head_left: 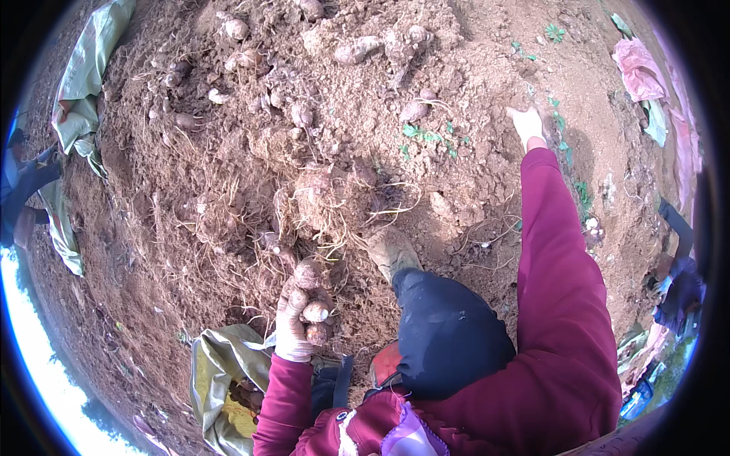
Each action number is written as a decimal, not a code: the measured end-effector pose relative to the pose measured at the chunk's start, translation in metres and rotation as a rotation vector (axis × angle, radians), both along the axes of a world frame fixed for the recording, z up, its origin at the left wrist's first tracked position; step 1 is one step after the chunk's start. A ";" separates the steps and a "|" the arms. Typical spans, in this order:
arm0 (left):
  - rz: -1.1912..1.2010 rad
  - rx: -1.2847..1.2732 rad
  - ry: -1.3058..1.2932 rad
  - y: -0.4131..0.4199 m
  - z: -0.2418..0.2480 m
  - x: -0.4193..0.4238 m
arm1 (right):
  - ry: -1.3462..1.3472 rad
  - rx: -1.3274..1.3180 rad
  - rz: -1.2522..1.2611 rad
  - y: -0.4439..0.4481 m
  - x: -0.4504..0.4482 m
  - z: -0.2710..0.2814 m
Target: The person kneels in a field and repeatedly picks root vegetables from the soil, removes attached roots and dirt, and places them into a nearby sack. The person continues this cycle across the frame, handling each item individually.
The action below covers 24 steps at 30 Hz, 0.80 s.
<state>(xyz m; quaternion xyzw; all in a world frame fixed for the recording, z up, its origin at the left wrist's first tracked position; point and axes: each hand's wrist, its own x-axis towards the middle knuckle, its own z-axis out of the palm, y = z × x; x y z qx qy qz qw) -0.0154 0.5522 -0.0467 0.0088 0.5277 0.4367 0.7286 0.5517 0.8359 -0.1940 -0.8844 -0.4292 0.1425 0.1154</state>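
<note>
My left hand [290, 328], in a dirty white glove, is closed around several soil-covered tubers [315, 311], probably taro corms. One of them shows a pale cut or broken end. Just below it, an open woven sack [214, 359] holds more brown tubers [246, 396]. My right hand [527, 125], at the end of an outstretched arm, is over bare soil, its thumb apart and nothing visible in it. Left of that hand lies a pair of small tubers [416, 108]. A large root clump [325, 194] with stringy roots sits in front of my boot.
My boot [393, 251] stands on the dug soil. More tubers [356, 50] and roots are scattered ahead. Woven sacks [85, 85] lie at the left, and pink sacking [639, 68] at the right. People [28, 182] are partly visible at both edges.
</note>
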 end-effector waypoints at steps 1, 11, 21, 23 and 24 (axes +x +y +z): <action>0.067 -0.002 -0.027 -0.002 0.000 0.004 | 0.143 -0.035 -0.058 -0.006 -0.010 -0.006; 0.175 -0.019 -0.221 -0.006 0.013 0.003 | 1.549 0.170 -0.297 -0.091 -0.168 0.062; 0.153 0.046 -0.502 0.024 -0.008 0.044 | 2.045 -0.238 -0.142 -0.138 -0.338 0.110; 0.185 0.079 -0.499 0.030 -0.010 0.050 | 1.722 -0.188 0.300 -0.145 -0.345 0.126; 0.154 0.071 -0.494 0.032 -0.009 0.052 | 1.662 -0.186 0.502 -0.146 -0.346 0.132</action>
